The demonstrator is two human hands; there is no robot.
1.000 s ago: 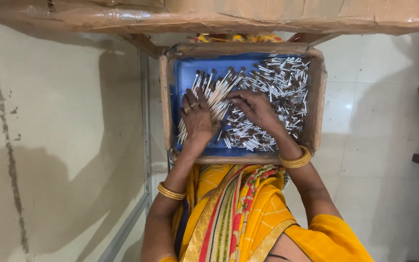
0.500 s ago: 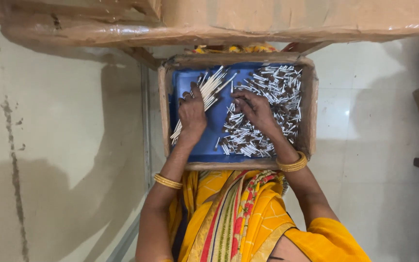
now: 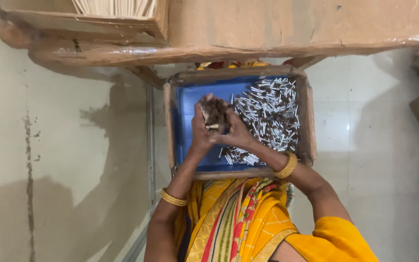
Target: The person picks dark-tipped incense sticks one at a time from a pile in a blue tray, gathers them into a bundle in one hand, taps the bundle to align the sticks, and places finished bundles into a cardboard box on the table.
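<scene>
Cardboard tray: a shallow brown cardboard box (image 3: 169, 121) with a blue lining is seen on the lap of a person in a yellow sari (image 3: 248, 223), below the edge of a paper-wrapped worktop (image 3: 292, 29).
Contents: a loose heap of thin white sticks with dark tips (image 3: 270, 114) is spread over the right half of the box; the blue floor on the left is largely bare.
Bundle: a tight bunch of the same sticks (image 3: 213, 112) is held upright above the box, dark tips uppermost, pale shafts hidden in the grip.
Left hand: the left hand (image 3: 201, 133) is wrapped around the near side of the bunch, fingers closed on it.
Right hand: the right hand (image 3: 238, 133) is pressed against the other side, so that the bunch is clasped between both palms.
Handling: the sticks are judged light, thin and stiff, easily snapped if bent and apt to slide out singly; the dark tips look crumbly.
Where to hold: the bunch is judged best gripped around the middle of the shafts, evenly from both sides, tips left untouched.
Wrists: gold bangles (image 3: 172, 198) are worn on both arms.
Above: more pale sticks are stored in a second box (image 3: 122, 22) on the worktop.
</scene>
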